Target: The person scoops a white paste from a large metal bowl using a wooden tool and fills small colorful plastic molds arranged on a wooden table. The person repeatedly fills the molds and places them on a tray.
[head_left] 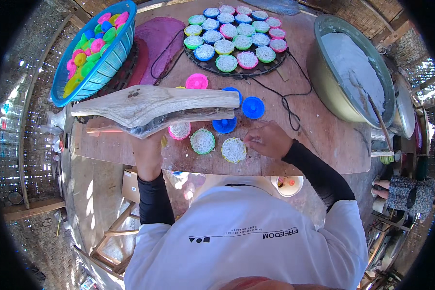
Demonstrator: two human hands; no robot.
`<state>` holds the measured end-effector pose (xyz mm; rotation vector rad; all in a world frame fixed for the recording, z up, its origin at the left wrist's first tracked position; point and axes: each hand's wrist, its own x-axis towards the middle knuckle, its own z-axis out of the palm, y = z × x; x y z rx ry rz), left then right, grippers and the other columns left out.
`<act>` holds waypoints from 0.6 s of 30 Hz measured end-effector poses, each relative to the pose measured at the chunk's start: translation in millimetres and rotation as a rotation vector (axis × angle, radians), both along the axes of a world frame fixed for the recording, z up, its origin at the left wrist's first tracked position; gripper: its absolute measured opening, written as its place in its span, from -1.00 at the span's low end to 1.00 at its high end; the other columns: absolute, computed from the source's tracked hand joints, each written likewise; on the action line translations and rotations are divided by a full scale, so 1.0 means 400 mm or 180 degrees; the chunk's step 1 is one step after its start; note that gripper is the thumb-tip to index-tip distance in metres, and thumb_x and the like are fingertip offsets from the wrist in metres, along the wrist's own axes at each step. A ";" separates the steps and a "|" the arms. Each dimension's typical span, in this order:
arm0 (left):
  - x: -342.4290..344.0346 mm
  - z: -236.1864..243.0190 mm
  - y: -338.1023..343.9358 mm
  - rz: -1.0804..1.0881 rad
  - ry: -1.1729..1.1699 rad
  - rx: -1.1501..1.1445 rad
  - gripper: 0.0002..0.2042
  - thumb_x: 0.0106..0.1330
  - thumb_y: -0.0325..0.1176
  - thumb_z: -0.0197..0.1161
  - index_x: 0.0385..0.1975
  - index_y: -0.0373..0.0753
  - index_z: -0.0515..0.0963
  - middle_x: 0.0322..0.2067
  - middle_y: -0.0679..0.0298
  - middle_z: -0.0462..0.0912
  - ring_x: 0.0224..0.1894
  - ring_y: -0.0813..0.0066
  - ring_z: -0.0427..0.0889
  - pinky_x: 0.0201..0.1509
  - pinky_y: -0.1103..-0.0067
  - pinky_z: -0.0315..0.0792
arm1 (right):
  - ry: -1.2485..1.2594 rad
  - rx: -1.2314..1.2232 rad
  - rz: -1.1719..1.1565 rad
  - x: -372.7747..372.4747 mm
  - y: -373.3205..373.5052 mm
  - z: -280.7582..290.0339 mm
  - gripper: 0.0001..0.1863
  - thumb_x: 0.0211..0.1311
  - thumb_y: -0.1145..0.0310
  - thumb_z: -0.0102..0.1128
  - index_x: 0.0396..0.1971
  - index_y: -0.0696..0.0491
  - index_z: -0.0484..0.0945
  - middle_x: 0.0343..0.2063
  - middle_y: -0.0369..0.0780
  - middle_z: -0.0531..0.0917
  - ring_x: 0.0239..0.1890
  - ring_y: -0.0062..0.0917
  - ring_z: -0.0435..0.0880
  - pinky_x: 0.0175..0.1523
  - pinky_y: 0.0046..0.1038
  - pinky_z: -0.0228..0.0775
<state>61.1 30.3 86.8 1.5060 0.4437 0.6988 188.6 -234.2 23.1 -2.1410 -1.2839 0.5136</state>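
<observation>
My left hand (148, 146) is under a long pale wooden press (154, 104) with two arms, holding it up over the near part of the table; the press hides most of its fingers. With bent fingers my right hand (268, 140) pinches the right rim of a small yellow cup (234, 150) filled with white noodle-like strands. Left of that cup sit a green filled cup (202, 141) and a pink filled cup (180, 130), partly under the press. Blue cups without strands (253, 107) lie just beyond, beside a pink cup (196, 81).
A round dark rack (212, 70) at the far side bears many filled cups, with a black cord trailing from it. At far left stands a blue basket (63, 92) of coloured cups. A large basin (324, 92) of white dough or flour with a stick stands right.
</observation>
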 end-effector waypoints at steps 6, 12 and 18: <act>-0.002 -0.023 0.024 -0.0079 0.0013 0.0019 -0.56 -0.09 -0.63 0.29 -0.13 -0.34 0.40 -0.17 0.24 0.51 -0.15 0.48 0.48 -0.03 0.57 0.33 | -0.0952 -0.0033 -0.0113 -0.039 0.012 0.028 -0.86 -0.04 0.28 0.16 -0.52 0.00 0.60 -0.54 -0.22 0.47 -0.37 -0.36 0.48 -0.26 -0.30 0.22; -0.010 -0.027 0.023 -0.0031 -0.0040 -0.0109 -0.57 -0.08 -0.61 0.30 -0.13 -0.33 0.41 -0.18 0.25 0.51 -0.15 0.48 0.48 -0.04 0.57 0.34 | -0.1552 0.0335 -0.0440 -0.066 0.038 0.025 -0.88 -0.06 0.30 0.14 -0.48 -0.03 0.56 -0.51 -0.25 0.48 -0.33 -0.40 0.48 -0.22 -0.32 0.18; -0.024 -0.029 0.028 0.0101 0.0040 -0.0068 -0.58 -0.08 -0.60 0.32 -0.14 -0.33 0.41 -0.18 0.25 0.51 -0.16 0.48 0.48 -0.04 0.58 0.33 | -0.0807 0.0138 -0.0768 -0.101 -0.023 0.048 -0.83 -0.08 0.31 0.17 -0.42 -0.01 0.57 -0.53 -0.23 0.48 -0.38 -0.37 0.48 -0.26 -0.31 0.22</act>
